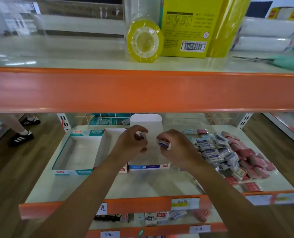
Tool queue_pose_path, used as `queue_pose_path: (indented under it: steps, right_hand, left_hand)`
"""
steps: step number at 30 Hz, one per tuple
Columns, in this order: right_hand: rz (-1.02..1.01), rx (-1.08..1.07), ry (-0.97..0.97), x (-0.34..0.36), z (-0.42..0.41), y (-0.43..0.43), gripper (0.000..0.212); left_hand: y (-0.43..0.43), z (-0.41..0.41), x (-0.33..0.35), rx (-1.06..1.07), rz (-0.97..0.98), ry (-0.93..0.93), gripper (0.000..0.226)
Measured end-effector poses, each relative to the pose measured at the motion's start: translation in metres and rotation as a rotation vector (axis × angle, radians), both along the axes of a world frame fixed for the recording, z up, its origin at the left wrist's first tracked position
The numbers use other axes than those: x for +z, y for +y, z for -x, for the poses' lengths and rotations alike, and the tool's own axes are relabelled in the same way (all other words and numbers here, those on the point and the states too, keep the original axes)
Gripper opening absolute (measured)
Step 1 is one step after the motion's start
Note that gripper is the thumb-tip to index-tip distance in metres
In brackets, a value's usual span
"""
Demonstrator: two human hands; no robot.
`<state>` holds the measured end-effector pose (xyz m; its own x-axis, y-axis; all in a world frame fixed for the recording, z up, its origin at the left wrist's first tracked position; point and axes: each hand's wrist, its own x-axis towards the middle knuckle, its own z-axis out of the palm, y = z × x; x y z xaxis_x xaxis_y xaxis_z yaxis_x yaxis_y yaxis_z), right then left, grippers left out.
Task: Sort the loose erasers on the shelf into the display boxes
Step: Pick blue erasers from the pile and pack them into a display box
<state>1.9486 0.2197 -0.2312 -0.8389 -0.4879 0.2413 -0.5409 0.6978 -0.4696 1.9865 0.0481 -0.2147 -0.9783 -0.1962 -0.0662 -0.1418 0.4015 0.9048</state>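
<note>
Forearms enter from the bottom edge and reach over the orange front rail (142, 202) of the middle shelf (91, 186).

Left hand (130, 143): thumb and fingertips pinch one small white-and-blue eraser (142, 135).

Right hand (175, 148): fingers curl round a second eraser (164, 143) in the same white-and-blue wrapper, printed face toward the camera.

Both hands are over the open top of the blue-fronted display box (148, 166). Its white back flap (146, 121) stands upright behind them. Whether either eraser touches the box cannot be told.

Directly left of this box sits a white box with red trim (102, 146), and left of that a teal-trimmed box (72, 172). Both are open at the top.

Loose stock lies on the same shelf, right of the boxes. It is a heap of white-and-blue erasers (215, 152), with red-wrapped erasers (252, 160) mixed in along its right and near sides.

On the upper shelf (74, 54) are a yellow tape roll (143, 42) in clear wrap, a yellow carton (185, 26) just right of it, and teal-handled scissors (280, 60) at far right.

At far left, another person's black striped shoes (21, 137) stand on the wooden floor.
</note>
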Motion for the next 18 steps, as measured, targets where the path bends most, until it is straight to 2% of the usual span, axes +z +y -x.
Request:
queue_pose_path:
  steps: [9,13,18]
  right_hand:
    - [-0.143,0.006,0.038,-0.006,0.008,-0.012,0.021]
    - [-0.218,-0.017,0.041,-0.007,0.008,-0.016,0.020]
    - [-0.282,-0.006,0.066,-0.009,0.013,-0.022,0.010]
  left_hand:
    - [-0.010,0.010,-0.001,-0.121,0.127,-0.064,0.019]
    - [-0.013,0.012,-0.004,-0.146,0.311,-0.093,0.023]
    - [-0.013,0.012,-0.007,-0.171,0.552,-0.064,0.016]
